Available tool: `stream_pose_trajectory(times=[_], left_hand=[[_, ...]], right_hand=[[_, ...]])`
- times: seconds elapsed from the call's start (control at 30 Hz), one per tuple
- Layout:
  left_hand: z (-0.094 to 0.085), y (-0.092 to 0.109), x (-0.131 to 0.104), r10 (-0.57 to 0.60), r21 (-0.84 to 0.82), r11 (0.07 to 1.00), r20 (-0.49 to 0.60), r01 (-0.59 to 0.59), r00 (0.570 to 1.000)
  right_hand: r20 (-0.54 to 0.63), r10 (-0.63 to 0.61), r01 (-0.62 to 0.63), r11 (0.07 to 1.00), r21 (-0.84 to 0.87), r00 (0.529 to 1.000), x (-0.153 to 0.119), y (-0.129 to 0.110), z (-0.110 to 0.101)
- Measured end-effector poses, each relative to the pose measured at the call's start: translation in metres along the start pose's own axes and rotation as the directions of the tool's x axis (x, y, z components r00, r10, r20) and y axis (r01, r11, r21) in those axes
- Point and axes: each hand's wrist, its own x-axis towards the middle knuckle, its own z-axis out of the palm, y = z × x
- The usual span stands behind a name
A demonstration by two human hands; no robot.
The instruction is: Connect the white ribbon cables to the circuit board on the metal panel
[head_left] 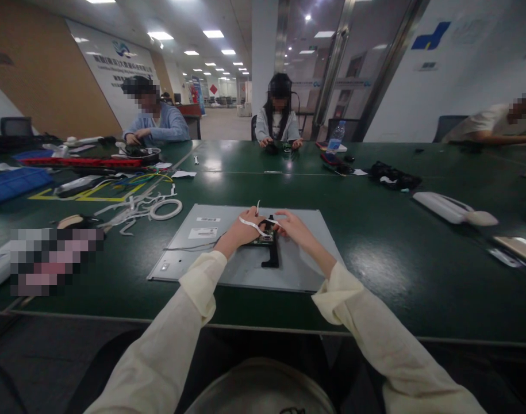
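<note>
A grey metal panel lies flat on the table with labels on its face. On it sit a green circuit board and a black bracket. A narrow white flat cable loops over my left hand, whose fingers are closed around part of it above the board. My right hand is at the bracket's right side. Its thumb and fingers are bent together at the cable's other stretch, though the fingertips are partly hidden. Dark thin wires run leftward from under my left hand.
Left of the panel lie a white ring, tangled white strips and a blue tray. To the right are a white handheld device, a phone and black plastic. A water bottle stands farther back. Several people sit around the table.
</note>
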Motion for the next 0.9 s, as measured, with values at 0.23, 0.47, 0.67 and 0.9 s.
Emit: stream_pose_trajectory(times=[0.23, 0.47, 0.67, 0.9], left_hand=[[0.002, -0.001, 0.0, -0.018, -0.023, 1.0, -0.009, 0.018, 1.0], [0.003, -0.002, 0.001, -0.011, -0.011, 1.0, 0.005, 0.011, 1.0], [0.0, 0.0, 0.001, -0.017, 0.001, 1.0, 0.021, 0.017, 1.0], [0.0, 0.001, 0.0, -0.031, -0.026, 0.999, 0.025, 0.032, 0.999]], right_hand=[[-0.003, -0.163, 0.128, 0.788, -0.602, 0.987, -0.013, -0.001, 0.0], [-0.011, -0.099, 0.042, 0.516, -0.856, 0.995, -0.027, -0.011, 0.013], [-0.019, -0.126, 0.033, 0.402, -0.915, 0.992, -0.03, -0.01, 0.015], [-0.006, -0.133, 0.042, 0.353, -0.935, 0.991, -0.037, -0.01, 0.008]])
